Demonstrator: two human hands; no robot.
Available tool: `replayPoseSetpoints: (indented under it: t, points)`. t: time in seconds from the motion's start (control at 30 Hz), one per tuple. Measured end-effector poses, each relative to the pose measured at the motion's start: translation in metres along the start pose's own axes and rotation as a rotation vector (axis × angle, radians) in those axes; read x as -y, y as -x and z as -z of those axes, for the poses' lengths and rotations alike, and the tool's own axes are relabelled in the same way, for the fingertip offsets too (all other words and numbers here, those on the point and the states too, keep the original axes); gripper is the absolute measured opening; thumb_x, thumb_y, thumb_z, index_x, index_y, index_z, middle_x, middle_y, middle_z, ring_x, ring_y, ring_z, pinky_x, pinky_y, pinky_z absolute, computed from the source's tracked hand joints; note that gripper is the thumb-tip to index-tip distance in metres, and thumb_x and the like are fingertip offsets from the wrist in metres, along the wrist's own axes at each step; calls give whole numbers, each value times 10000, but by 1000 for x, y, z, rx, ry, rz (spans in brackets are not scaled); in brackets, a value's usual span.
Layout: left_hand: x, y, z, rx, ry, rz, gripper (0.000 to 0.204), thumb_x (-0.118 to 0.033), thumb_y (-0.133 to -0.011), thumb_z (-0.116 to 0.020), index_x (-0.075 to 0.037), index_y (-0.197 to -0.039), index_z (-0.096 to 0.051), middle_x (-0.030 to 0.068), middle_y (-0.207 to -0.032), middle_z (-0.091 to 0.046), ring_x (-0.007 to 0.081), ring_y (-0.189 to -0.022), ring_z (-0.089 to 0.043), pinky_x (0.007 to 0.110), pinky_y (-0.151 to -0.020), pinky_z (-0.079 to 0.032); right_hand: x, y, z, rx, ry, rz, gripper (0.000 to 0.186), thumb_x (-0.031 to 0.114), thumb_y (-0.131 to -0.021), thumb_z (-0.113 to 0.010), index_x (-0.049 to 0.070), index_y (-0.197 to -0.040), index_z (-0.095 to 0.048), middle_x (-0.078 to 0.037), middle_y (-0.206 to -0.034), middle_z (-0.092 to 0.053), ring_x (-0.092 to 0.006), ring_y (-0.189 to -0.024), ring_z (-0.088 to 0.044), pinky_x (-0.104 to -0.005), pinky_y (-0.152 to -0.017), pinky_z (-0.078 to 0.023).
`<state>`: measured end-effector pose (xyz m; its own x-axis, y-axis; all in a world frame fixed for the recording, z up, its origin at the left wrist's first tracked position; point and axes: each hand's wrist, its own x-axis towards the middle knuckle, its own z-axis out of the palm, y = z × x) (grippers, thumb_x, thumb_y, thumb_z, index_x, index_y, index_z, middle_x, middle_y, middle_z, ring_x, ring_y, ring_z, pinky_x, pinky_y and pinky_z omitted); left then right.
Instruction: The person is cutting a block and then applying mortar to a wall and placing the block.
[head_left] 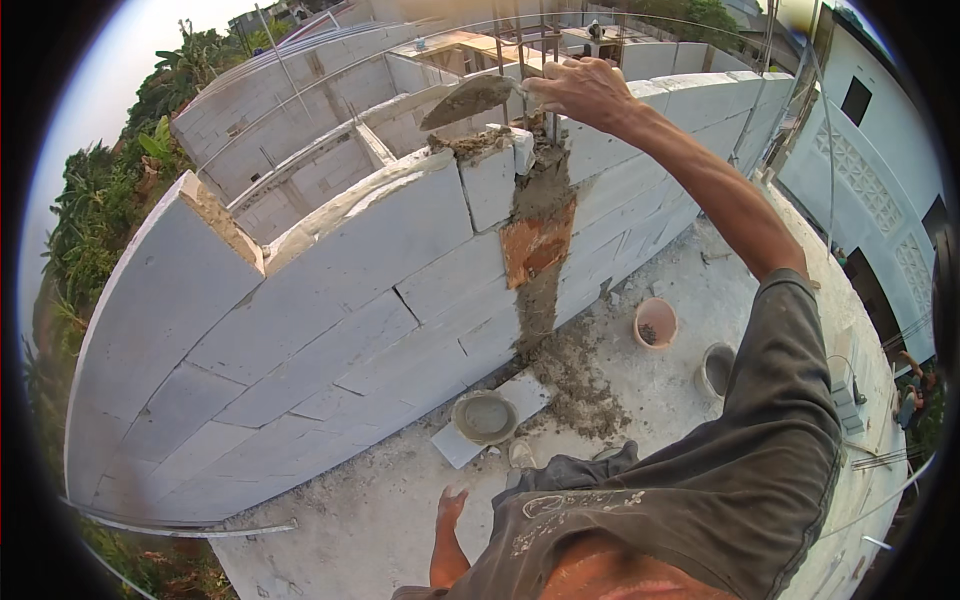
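Observation:
My right hand is raised over the top of a pale block wall, its fingers closed round the handle of a trowel. Grey mortar coats the trowel's blade, which points left above a small end block with rough mortar on top. Beside that block runs a mortar-filled column gap, with an orange-brown panel partly smeared over. Steel rebar rises behind my right hand. My left hand hangs low by my side, apart from everything, its fingers loosely extended and holding nothing.
On the floor by the wall, a bucket of wet mortar stands at a white slab. Spilled mortar lies nearby. A pink bucket and a grey bucket stand to the right. Another person is at the far right.

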<state>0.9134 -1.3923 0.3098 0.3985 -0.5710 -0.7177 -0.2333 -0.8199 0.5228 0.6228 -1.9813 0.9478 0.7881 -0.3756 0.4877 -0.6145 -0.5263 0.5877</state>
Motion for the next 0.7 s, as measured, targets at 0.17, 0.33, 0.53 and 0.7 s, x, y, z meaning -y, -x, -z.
replayPoseSetpoints:
  t: [0.17,0.33,0.53,0.7]
  points:
    - [-55,68,12,60,186,159,818,-437,-851,-719,-100,-1495,-344,186,-1203,-627,311,-1075,-608,447,-851,-490,-15,24,-5,-146,164,30,368,379,-862,-667,246,-1202,-623,-37,-904,-650,-208,-813,-695,-354,-697,-587]
    - [-56,58,1,201,144,196,799,-383,-855,-728,-70,-1490,-358,179,-1217,-639,289,-1008,-649,364,-815,-531,17,-3,60,172,-26,-153,367,380,-928,-617,127,-1194,-613,-68,-889,-665,-241,-757,-698,-359,-676,-583]
    - [-75,9,-6,176,179,13,839,-404,-856,-732,-53,-1498,-323,179,-1221,-637,271,-992,-652,360,-789,-536,28,-17,84,422,-202,-130,360,401,-981,-525,116,-1184,-610,-116,-943,-710,-303,-883,-698,-475,-844,-548]
    - [-151,-9,-6,165,269,-48,856,-419,-860,-735,-8,-1485,-320,192,-1222,-633,259,-1012,-648,352,-847,-521,44,-21,88,358,-181,-129,317,369,-980,-532,126,-1164,-618,-115,-894,-708,-260,-786,-712,-394,-720,-585]
